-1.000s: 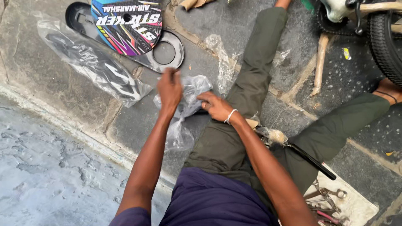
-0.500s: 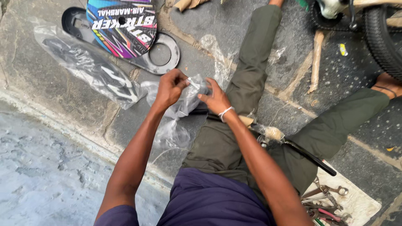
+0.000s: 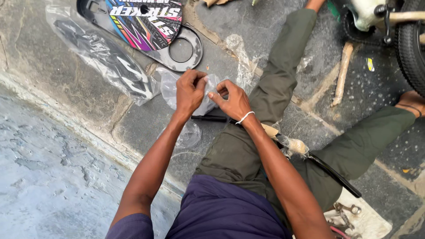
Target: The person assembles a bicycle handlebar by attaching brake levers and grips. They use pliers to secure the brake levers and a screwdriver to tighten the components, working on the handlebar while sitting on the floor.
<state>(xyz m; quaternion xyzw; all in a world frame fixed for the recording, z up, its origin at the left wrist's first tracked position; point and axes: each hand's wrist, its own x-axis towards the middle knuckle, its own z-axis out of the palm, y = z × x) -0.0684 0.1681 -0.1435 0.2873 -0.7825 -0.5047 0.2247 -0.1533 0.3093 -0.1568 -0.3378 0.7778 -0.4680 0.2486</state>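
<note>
I sit on stone paving with my legs in green trousers stretched out. My left hand [image 3: 189, 91] and my right hand [image 3: 233, 101] both pinch a clear plastic bag [image 3: 170, 90] in front of my knees, fingers closed on its top edge. What is inside the bag is hidden. A white band circles my right wrist. Under my right forearm a long black bar [image 3: 333, 171], partly wrapped in brown paper and plastic, lies across my lap.
A black chain cover with a colourful sticker [image 3: 146, 24] lies ahead, with a bagged black part [image 3: 104, 57] to its left. A bicycle wheel [image 3: 409, 44] stands at the top right, a wooden stick [image 3: 342, 75] near it. Spanners [image 3: 345, 212] lie at my right hip.
My left hand came down from above the bag and met the right hand; both now grip the bag's top. The view shifted closer to the hands.
</note>
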